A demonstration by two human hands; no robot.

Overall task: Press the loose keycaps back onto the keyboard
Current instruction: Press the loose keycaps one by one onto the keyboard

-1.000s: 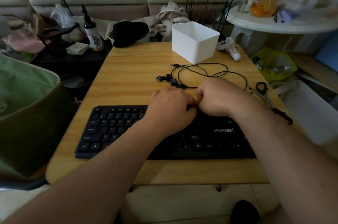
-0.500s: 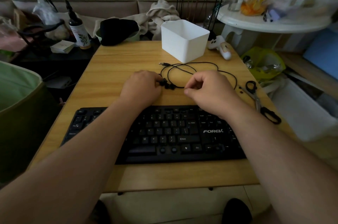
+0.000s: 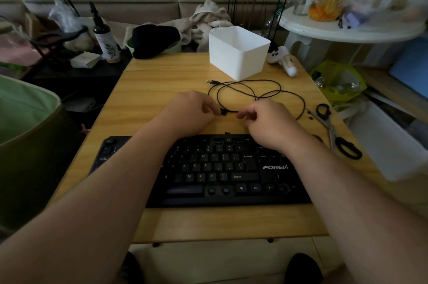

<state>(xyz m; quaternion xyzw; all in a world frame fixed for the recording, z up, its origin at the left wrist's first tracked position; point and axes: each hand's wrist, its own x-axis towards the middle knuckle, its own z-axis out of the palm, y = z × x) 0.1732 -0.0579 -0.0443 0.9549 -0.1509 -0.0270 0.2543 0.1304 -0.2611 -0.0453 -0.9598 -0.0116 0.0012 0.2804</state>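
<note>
- Head view: both hands work just beyond the keyboard (image 3: 222,168) on the surface (image 3: 162,89).
- Left hand (image 3: 187,112) pinches a loose keycap (image 3: 223,112); right hand (image 3: 266,121) curls beside it, grip unclear.
- Judged step: picking up; next, seat it on an empty switch.

A light wooden table (image 3: 148,98) carries a black keyboard (image 3: 222,172) along its near edge; behind it a thin black cable (image 3: 266,96) lies in loose loops, with a small dark keycap (image 3: 223,112) on the wood between two hands; a white plastic bin (image 3: 238,52) stands at the far edge, a white game controller (image 3: 283,60) just beside it; black-handled scissors (image 3: 333,130) lie at the right edge.
</note>
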